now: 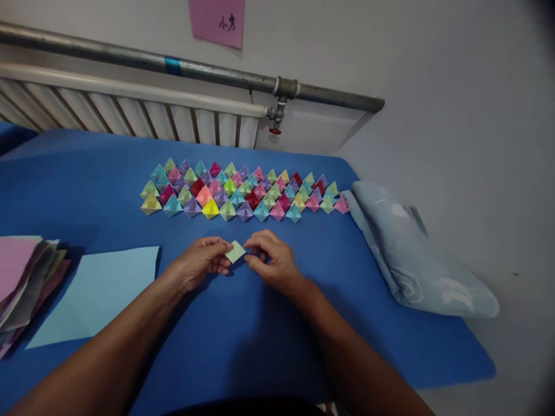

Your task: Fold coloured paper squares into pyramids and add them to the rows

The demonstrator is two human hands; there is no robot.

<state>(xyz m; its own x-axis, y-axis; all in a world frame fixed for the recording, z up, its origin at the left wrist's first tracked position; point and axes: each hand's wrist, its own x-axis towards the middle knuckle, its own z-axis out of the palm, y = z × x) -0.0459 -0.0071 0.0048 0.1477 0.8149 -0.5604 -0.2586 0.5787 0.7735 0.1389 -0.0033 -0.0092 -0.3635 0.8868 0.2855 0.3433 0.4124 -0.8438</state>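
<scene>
A small pale green folded paper (235, 252) is pinched at its left corner by my left hand (207, 257), with the thumb on top. My right hand (271, 258) is at the paper's right corner, its thumb and forefinger curled close together; whether they grip the corner is hard to tell. Both hands are just above the blue tabletop (191, 358). Beyond them lie rows of small folded paper pieces (210, 208) in many colours, set close together.
Light blue paper (108, 289) lies at the left, beside a stack of coloured sheets (21, 277). A folded pale blue cloth (403, 248) rests at the right. Along the back wall are a radiator (143, 118) and a metal pipe (130, 56).
</scene>
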